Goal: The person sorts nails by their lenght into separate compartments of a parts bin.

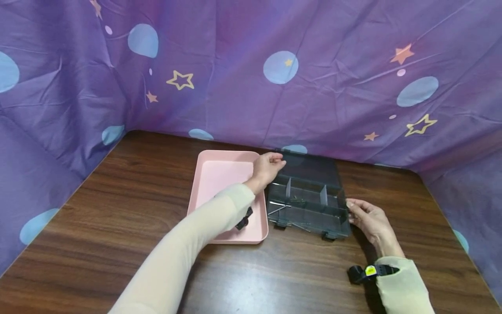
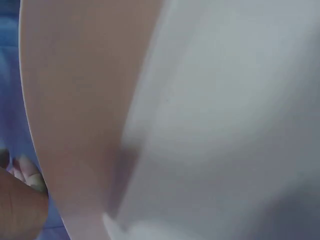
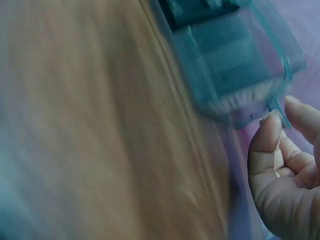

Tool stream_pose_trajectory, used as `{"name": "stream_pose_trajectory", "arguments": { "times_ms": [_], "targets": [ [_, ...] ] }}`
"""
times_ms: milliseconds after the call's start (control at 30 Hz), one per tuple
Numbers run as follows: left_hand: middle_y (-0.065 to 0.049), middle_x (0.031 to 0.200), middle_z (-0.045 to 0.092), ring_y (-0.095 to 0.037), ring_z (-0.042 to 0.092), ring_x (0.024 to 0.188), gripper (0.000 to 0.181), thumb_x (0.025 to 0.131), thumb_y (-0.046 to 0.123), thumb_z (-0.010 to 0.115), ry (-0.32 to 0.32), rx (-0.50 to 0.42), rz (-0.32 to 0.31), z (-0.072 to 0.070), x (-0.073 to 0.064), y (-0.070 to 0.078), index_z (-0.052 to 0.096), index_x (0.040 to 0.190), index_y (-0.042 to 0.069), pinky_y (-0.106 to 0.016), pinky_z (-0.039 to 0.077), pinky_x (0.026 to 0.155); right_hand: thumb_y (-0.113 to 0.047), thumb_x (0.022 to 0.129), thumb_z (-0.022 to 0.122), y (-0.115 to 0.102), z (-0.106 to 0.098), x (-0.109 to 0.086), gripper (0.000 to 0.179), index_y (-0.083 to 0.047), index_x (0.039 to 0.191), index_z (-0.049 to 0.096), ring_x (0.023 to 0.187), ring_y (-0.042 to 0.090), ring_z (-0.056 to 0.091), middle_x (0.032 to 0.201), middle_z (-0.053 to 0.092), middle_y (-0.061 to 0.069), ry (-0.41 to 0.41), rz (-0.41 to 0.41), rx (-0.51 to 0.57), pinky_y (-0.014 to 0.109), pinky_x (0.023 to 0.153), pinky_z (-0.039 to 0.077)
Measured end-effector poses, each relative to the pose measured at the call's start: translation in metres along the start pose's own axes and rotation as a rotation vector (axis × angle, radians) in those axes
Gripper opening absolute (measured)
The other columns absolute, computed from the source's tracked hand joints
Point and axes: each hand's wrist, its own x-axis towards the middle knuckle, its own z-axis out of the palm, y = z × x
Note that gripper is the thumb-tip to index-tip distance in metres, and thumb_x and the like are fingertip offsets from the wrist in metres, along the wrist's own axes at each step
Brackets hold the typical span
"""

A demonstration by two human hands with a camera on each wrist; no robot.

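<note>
A dark translucent compartment box (image 1: 310,218) lies on the table with its lid (image 1: 313,168) folded back toward the curtain. My left hand (image 1: 266,168) reaches over the pink tray (image 1: 194,183), its loosely bent fingertips at the lid's left edge. In the left wrist view part of this hand (image 2: 22,195) shows past the tray wall (image 2: 75,110). My right hand (image 1: 370,220) is at the box's right side. In the right wrist view its thumb and finger pinch a small tab on the box (image 3: 225,60). Thin metal pieces (image 1: 279,209) and small green bits (image 1: 298,199) lie inside the box.
Upright dividers (image 1: 323,195) split the back of the box, and latches (image 1: 329,236) sit along its front. The tray stands directly left of the box. A purple curtain (image 1: 235,100) rises behind the brown wooden table (image 1: 129,226).
</note>
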Motion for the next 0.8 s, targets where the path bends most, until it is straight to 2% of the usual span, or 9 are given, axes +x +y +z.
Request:
{"name": "stream_pose_trajectory", "arguments": {
  "times_ms": [133,200,300,367,500,600,667,733,800],
  "targets": [
    [-0.015,0.105,0.07,-0.024,0.068,0.096,0.031,0.083,0.008,0.069,0.02,-0.015,-0.052,0.0,0.009,-0.001,0.066,0.113,0.0,-0.023,0.052,0.082,-0.012,0.092,0.059,-0.008,-0.009,0.003,0.017,-0.024,0.083,0.069,0.063,0.003,0.058,0.076,0.065,-0.01,0.015,0.01,0.021,0.015,0.058,0.05],
    [-0.011,0.103,0.071,-0.015,0.069,0.089,0.035,0.082,0.012,0.07,0.048,-0.009,-0.042,0.007,0.025,-0.023,0.065,0.115,0.001,-0.019,0.052,0.079,-0.012,0.091,0.06,-0.013,-0.012,0.008,0.017,-0.022,0.082,0.069,0.063,0.004,0.059,0.075,0.065,-0.009,0.021,0.017,0.044,0.015,0.058,0.051],
    [-0.007,0.1,0.071,-0.005,0.067,0.08,0.041,0.079,0.016,0.072,0.12,0.033,-0.006,0.023,0.058,-0.07,0.064,0.117,0.001,-0.012,0.051,0.071,-0.009,0.092,0.058,-0.02,-0.013,0.018,0.018,-0.019,0.081,0.069,0.066,0.005,0.063,0.076,0.067,-0.006,0.004,0.025,0.099,0.017,0.061,0.053],
    [-0.005,0.106,0.07,-0.006,0.067,0.085,0.045,0.081,0.019,0.071,0.106,0.038,-0.049,0.034,0.084,-0.104,0.061,0.123,0.005,-0.013,0.051,0.074,-0.006,0.092,0.056,-0.024,-0.014,0.025,0.021,-0.017,0.081,0.069,0.069,0.006,0.065,0.077,0.069,-0.004,-0.016,0.028,0.146,0.018,0.063,0.054],
    [-0.001,0.12,0.065,-0.013,0.063,0.104,0.048,0.084,0.028,0.069,0.091,0.091,-0.133,0.053,0.115,-0.141,0.057,0.13,0.016,-0.022,0.049,0.088,-0.002,0.092,0.055,-0.031,-0.013,0.037,0.021,-0.013,0.082,0.069,0.075,0.008,0.067,0.079,0.071,-0.001,-0.042,0.045,0.206,0.02,0.066,0.055],
    [0.002,0.119,0.065,-0.014,0.059,0.109,0.046,0.084,0.031,0.067,0.13,0.156,-0.139,0.066,0.127,-0.158,0.058,0.129,0.021,-0.023,0.046,0.093,-0.002,0.092,0.055,-0.034,-0.013,0.045,0.019,-0.012,0.082,0.068,0.077,0.008,0.068,0.08,0.07,-0.001,-0.045,0.063,0.214,0.02,0.069,0.055],
    [0.004,0.121,0.063,-0.014,0.054,0.116,0.045,0.087,0.032,0.064,0.113,0.176,-0.174,0.072,0.131,-0.163,0.056,0.131,0.024,-0.024,0.042,0.098,-0.001,0.092,0.054,-0.035,-0.013,0.048,0.02,-0.012,0.082,0.068,0.077,0.008,0.067,0.08,0.07,-0.002,-0.041,0.067,0.205,0.02,0.07,0.055],
    [0.0,0.122,0.063,-0.017,0.053,0.118,0.045,0.088,0.028,0.06,0.111,0.212,-0.181,0.076,0.132,-0.162,0.055,0.132,0.021,-0.027,0.042,0.099,0.0,0.092,0.053,-0.035,-0.014,0.051,0.022,-0.012,0.081,0.067,0.077,0.007,0.067,0.08,0.07,-0.002,-0.039,0.068,0.2,0.02,0.071,0.055],
    [0.001,0.128,0.06,-0.016,0.048,0.124,0.046,0.091,0.029,0.057,0.058,0.19,-0.205,0.074,0.127,-0.156,0.051,0.136,0.022,-0.025,0.038,0.103,0.001,0.092,0.052,-0.034,-0.015,0.053,0.023,-0.011,0.08,0.067,0.076,0.007,0.067,0.079,0.07,-0.002,-0.038,0.073,0.198,0.02,0.071,0.054]
  ]
}}
